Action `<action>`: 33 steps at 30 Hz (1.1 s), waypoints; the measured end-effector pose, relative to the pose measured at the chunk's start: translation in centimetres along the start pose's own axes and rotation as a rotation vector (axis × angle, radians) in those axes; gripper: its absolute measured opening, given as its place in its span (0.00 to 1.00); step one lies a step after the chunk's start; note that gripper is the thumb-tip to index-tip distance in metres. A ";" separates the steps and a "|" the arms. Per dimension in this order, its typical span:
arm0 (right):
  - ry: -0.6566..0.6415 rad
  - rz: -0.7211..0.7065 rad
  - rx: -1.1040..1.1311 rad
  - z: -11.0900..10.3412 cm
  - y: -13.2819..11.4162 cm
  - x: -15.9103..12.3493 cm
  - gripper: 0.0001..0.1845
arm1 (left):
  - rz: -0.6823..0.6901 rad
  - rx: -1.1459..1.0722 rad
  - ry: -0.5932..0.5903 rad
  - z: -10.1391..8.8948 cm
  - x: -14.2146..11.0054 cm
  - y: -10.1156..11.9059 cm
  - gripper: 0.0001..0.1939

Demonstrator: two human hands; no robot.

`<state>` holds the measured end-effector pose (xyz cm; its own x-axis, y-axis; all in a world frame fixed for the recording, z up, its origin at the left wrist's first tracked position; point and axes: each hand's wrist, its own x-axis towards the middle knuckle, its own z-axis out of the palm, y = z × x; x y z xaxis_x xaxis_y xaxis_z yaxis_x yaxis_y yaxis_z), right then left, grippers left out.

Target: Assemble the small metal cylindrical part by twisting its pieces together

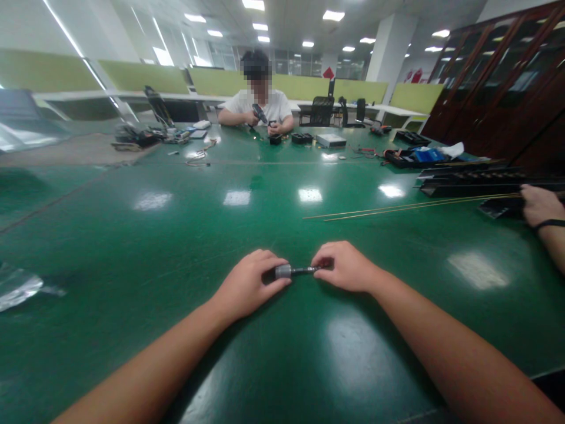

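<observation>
Low over the green tabletop, a short grey cylinder with a thin dark rod [285, 271] lies level between my hands. My left hand [251, 281] has its thumb and fingers closed round the cylinder end. At the other end, my right hand [346, 266] pinches the tip of the rod, and its fingers cover that tip. The rod's middle shows between the two hands. What exactly the piece is, I cannot make out.
Across the green table [198, 224], a person [258, 106] holds a power drill [259, 113]. Thin brass-coloured rods [397, 207] and black metal channels [477, 179] lie right, near another person's hand [542, 205]. Clear plastic wrap [20, 288] is at left.
</observation>
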<state>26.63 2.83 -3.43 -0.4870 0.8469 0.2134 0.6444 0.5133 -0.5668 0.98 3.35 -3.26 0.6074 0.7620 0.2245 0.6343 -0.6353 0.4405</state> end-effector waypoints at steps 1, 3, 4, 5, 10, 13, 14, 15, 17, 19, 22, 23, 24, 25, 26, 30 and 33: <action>-0.005 0.006 -0.007 -0.2 0.1 0.0 0.05 | -0.001 0.001 0.000 0.0 0.0 0.0 0.14; -0.023 0.028 -0.027 -0.7 0.3 -0.1 0.05 | 0.000 0.001 0.000 0.0 0.0 0.0 0.14; -0.033 0.043 -0.041 -1.0 0.4 -0.1 0.06 | 0.000 0.001 0.000 0.0 0.0 0.0 0.14; -0.041 0.061 -0.055 -1.3 0.6 -0.2 0.06 | 0.000 -0.001 0.001 0.0 0.1 0.0 0.14; -0.041 0.104 -0.067 -2.2 0.9 -0.4 0.06 | 0.000 -0.006 0.008 -0.1 0.1 0.2 0.14; -0.055 0.101 -0.035 -2.0 0.8 -0.4 0.06 | -0.004 -0.003 0.008 0.0 0.1 0.1 0.14; -0.058 0.098 -0.022 -1.8 0.7 -0.4 0.06 | -0.005 -0.004 0.008 0.0 0.1 0.1 0.14; -0.058 0.092 -0.006 -1.6 0.6 -0.3 0.06 | -0.004 -0.006 0.008 0.0 0.1 0.0 0.14; -0.046 0.067 0.023 -0.8 0.2 -0.1 0.05 | 0.000 -0.013 0.010 0.1 0.1 0.0 0.14; -0.024 0.016 0.023 0.2 -0.3 0.2 0.05 | 0.006 -0.024 0.019 0.1 0.1 0.1 0.14; 0.019 -0.091 -0.019 1.9 -1.0 1.0 0.06 | 0.012 -0.032 0.026 0.1 0.0 0.2 0.15; 0.047 -0.103 -0.031 2.3 -1.2 1.2 0.06 | 0.006 -0.030 0.035 0.1 0.0 0.3 0.16; 0.063 -0.111 -0.040 2.7 -1.3 1.3 0.06 | -0.003 -0.026 0.047 0.1 -0.1 0.3 0.17; 0.069 -0.116 -0.041 2.9 -1.4 1.4 0.07 | -0.009 -0.019 0.059 0.1 -0.1 0.4 0.17; 0.070 -0.120 -0.041 3.0 -1.4 1.4 0.07 | -0.013 -0.012 0.068 0.1 -0.2 0.4 0.17; 0.059 -0.131 -0.049 2.6 -1.3 1.0 0.13 | 0.015 -0.007 0.062 0.0 -0.2 0.6 0.12; 0.073 -0.116 -0.034 2.2 -1.2 0.7 0.15 | 0.023 -0.021 0.063 0.0 -0.2 0.5 0.11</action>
<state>24.18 2.49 -4.31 -0.5162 0.7886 0.3340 0.6063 0.6120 -0.5078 1.23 2.88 -3.06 0.5900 0.7541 0.2884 0.6101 -0.6504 0.4525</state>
